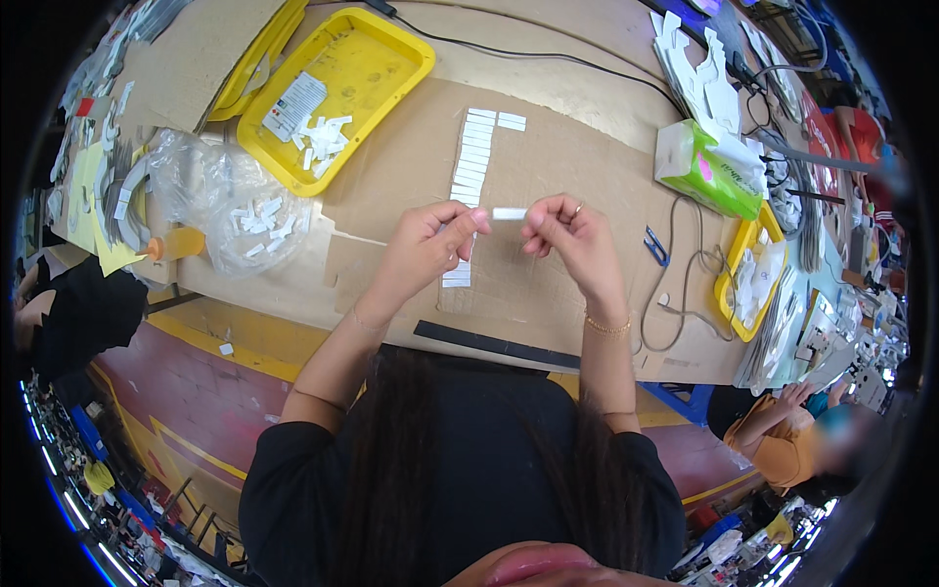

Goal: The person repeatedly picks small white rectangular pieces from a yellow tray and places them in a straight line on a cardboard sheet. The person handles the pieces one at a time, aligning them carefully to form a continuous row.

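Observation:
My right hand point(564, 233) pinches one end of a small white rectangular strip point(509, 213), held above the cardboard sheet point(558, 166). Close to the strip's other end, the thumb and fingers of my left hand point(437, 238) are pressed together. Whatever may be between those left fingertips is too small to make out. A column of similar white strips point(473, 155) lies on the cardboard, partly covered by my left hand. Two more strips point(512, 121) lie beside the column's top end.
A yellow tray point(391, 73) with loose white strips stands at the far left, near a clear plastic bag point(186, 181) holding more. To the right are a green tissue pack point(699, 176), blue thread snips point(656, 248), a cable point(675, 305) and a smaller yellow tray point(729, 293).

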Tool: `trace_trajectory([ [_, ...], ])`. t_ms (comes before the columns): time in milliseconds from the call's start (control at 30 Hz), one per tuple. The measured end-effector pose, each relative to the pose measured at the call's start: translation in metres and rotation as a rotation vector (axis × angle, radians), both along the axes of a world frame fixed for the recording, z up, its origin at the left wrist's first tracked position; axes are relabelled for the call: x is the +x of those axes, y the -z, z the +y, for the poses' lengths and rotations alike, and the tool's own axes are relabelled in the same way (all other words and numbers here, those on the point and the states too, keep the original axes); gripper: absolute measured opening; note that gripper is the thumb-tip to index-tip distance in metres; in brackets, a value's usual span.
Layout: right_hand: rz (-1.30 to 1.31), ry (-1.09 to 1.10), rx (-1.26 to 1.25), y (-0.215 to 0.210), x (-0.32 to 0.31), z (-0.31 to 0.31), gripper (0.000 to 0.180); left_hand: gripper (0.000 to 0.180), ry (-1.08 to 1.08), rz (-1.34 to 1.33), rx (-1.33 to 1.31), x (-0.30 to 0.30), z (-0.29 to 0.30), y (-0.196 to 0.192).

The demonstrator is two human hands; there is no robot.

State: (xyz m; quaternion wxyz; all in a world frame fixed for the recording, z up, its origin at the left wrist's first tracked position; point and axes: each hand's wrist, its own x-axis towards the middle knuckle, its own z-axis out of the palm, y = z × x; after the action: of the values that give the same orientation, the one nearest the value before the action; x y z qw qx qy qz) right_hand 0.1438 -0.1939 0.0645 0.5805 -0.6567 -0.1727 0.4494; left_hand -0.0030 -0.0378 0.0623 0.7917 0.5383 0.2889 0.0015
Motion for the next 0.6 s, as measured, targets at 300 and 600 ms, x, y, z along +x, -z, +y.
trace_trajectory([
  [300,-0.149,0.076,-0.253,0.038,0.056,0.057,0.017,0.021,0.037,0.072,-0.018,0.007,0.015,0.030],
  [600,-0.212,0.115,-0.324,0.054,0.064,0.080,0.017,0.024,0.095,0.129,0.040,0.023,0.022,0.033],
])
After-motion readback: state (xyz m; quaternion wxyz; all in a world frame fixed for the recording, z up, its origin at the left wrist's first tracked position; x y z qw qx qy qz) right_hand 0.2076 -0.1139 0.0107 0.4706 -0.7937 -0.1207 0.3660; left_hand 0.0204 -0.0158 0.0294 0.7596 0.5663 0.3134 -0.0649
